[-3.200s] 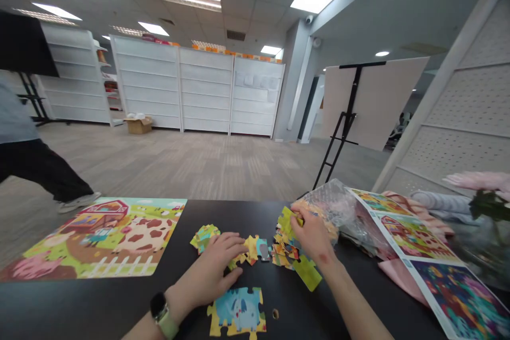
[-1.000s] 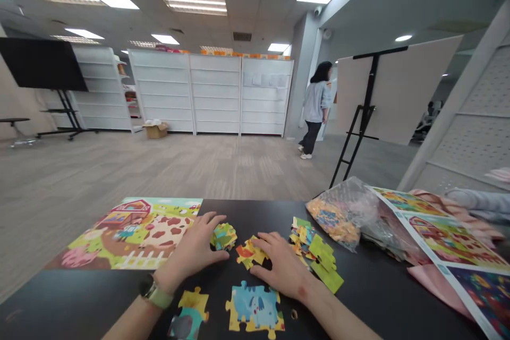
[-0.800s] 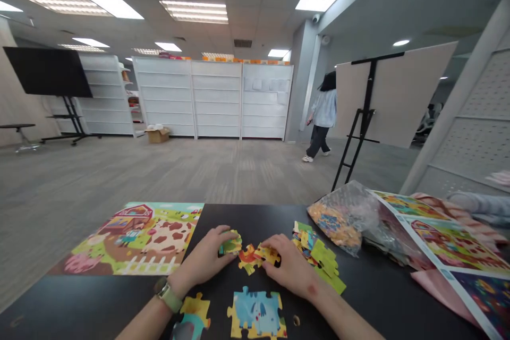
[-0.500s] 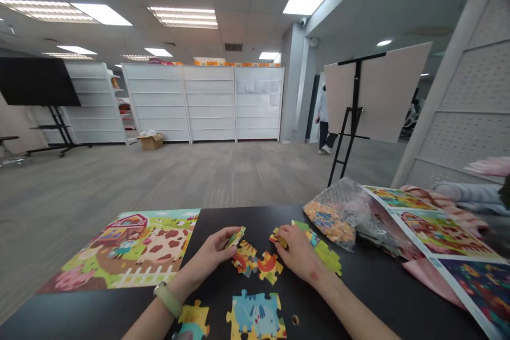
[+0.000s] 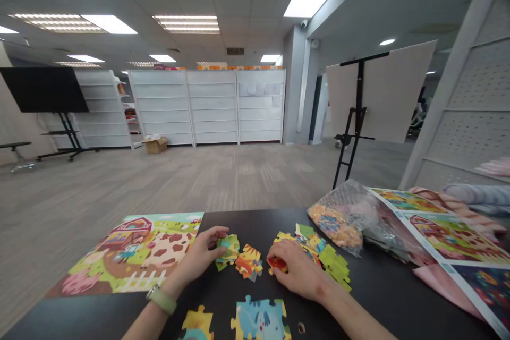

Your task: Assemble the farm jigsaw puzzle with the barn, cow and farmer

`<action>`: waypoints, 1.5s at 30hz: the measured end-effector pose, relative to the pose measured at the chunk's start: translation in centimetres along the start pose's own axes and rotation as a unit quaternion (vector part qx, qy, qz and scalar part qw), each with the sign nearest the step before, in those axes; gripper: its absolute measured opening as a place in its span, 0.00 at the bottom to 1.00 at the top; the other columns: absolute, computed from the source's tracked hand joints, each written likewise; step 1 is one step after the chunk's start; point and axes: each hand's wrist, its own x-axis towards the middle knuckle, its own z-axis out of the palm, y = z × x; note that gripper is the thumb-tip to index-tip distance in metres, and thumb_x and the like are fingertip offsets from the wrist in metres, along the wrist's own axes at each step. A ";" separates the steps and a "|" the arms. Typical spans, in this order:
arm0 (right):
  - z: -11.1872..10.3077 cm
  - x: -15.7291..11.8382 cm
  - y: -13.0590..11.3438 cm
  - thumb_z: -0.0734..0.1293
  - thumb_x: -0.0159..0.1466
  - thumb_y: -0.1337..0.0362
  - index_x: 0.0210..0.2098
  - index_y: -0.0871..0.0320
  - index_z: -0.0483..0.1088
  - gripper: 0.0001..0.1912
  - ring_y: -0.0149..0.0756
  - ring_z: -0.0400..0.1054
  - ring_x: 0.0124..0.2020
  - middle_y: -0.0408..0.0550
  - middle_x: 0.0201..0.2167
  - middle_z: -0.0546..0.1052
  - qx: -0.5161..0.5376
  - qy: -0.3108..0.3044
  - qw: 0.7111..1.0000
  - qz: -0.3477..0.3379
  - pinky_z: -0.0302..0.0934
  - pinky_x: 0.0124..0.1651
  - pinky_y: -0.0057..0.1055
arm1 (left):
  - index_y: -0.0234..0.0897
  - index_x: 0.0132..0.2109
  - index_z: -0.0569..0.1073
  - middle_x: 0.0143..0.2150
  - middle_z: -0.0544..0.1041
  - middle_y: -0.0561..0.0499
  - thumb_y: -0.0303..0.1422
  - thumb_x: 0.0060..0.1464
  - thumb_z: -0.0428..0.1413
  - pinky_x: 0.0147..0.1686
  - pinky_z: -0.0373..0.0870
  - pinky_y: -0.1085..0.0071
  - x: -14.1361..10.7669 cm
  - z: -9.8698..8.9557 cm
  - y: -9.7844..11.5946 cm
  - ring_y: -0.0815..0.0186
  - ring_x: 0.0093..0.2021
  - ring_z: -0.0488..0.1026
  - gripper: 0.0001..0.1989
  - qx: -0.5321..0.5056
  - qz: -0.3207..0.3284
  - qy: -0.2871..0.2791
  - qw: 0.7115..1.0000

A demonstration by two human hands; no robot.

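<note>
My left hand (image 5: 203, 253) is at the left edge of a small group of green and yellow puzzle pieces (image 5: 228, 248), its thumb touching them and its fingers apart. My right hand (image 5: 292, 264) curls over a red-orange puzzle piece (image 5: 278, 263), fingertips on it and partly hiding it. Between the hands lies an orange-striped puzzle cluster (image 5: 249, 261). Nearer to me are a joined blue elephant section (image 5: 261, 320) and a yellow and teal piece (image 5: 198, 324). Beyond my right hand lie yellow pieces and joined green pieces (image 5: 334, 264).
A farm picture sheet (image 5: 131, 255) lies on the left of the black table (image 5: 223, 289). At the right are a clear plastic bag of puzzle pieces (image 5: 338, 220), printed sheets (image 5: 450, 231) and folded cloths. An easel (image 5: 354, 122) stands beyond the table.
The green pieces my left hand held up now lie on the table, and its fingers have spread. My right hand has moved nearer, from a yellow piece onto the red-orange one.
</note>
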 end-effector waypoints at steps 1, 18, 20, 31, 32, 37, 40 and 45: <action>-0.1 0.1 -0.1 0.68 0.61 0.70 0.41 0.53 0.78 0.11 0.44 0.73 0.50 0.49 0.46 0.81 -0.001 0.001 1.000 0.003 0.62 0.59 0.41 | 0.39 0.56 0.75 0.53 0.80 0.44 0.39 0.54 0.61 0.56 0.73 0.59 0.0 0.0 -0.1 0.54 0.55 0.77 0.23 0.015 0.003 0.001 1.000; -8.3 -2.4 6.4 0.74 0.50 0.65 0.44 0.57 0.77 0.20 0.47 0.75 0.47 0.52 0.43 0.81 -0.085 0.058 0.964 0.244 0.63 0.47 0.34 | 0.57 0.61 0.73 0.75 0.58 0.48 0.47 0.61 0.58 0.66 0.50 0.34 -1.4 1.7 -0.2 0.40 0.74 0.50 0.22 0.267 0.049 -0.096 0.958; -8.4 -2.0 6.1 0.71 0.53 0.65 0.47 0.57 0.76 0.21 0.47 0.74 0.49 0.52 0.46 0.81 -0.070 0.082 0.968 0.229 0.62 0.51 0.36 | 0.55 0.61 0.74 0.74 0.59 0.47 0.44 0.63 0.57 0.65 0.52 0.35 -1.3 1.9 -0.2 0.41 0.73 0.52 0.20 0.284 0.052 -0.078 0.954; -6.2 0.0 2.8 0.69 0.59 0.52 0.51 0.54 0.68 0.23 0.36 0.70 0.34 0.48 0.43 0.75 0.135 0.176 0.961 0.166 0.68 0.40 0.35 | 0.51 0.60 0.73 0.67 0.68 0.47 0.35 0.64 0.56 0.67 0.58 0.47 -2.9 3.8 4.1 0.50 0.68 0.61 0.18 0.180 0.154 -0.078 0.968; -5.2 0.2 2.0 0.69 0.60 0.51 0.46 0.54 0.68 0.19 0.35 0.69 0.32 0.45 0.39 0.74 0.158 0.164 0.961 0.160 0.68 0.36 0.33 | 0.51 0.60 0.72 0.65 0.70 0.46 0.34 0.62 0.58 0.65 0.61 0.51 -3.4 4.4 4.8 0.51 0.66 0.65 0.20 0.137 0.163 -0.084 0.974; 0.3 0.8 -2.2 0.62 0.65 0.43 0.36 0.53 0.62 0.19 0.35 0.70 0.28 0.41 0.29 0.74 0.240 0.058 0.960 0.131 0.66 0.29 0.29 | 0.43 0.60 0.64 0.43 0.77 0.50 0.30 0.56 0.60 0.33 0.71 0.72 -4.1 8.1 6.2 0.64 0.37 0.75 0.26 -0.060 0.067 -0.045 0.995; 1.2 1.0 -2.9 0.55 0.69 0.42 0.37 0.53 0.65 0.21 0.36 0.72 0.29 0.44 0.30 0.76 0.223 0.028 0.965 0.135 0.67 0.29 0.30 | 0.40 0.55 0.64 0.34 0.71 0.57 0.29 0.58 0.57 0.27 0.65 0.75 -3.8 9.0 5.8 0.69 0.28 0.70 0.19 -0.088 0.047 -0.024 0.995; -3.1 0.7 1.5 0.57 0.68 0.49 0.39 0.55 0.73 0.20 0.47 0.74 0.42 0.52 0.37 0.79 0.075 0.066 0.977 0.187 0.65 0.49 0.42 | 0.41 0.55 0.68 0.37 0.70 0.55 0.29 0.58 0.56 0.30 0.66 0.74 -3.1 7.1 4.8 0.68 0.31 0.70 0.18 -0.057 0.056 -0.016 0.997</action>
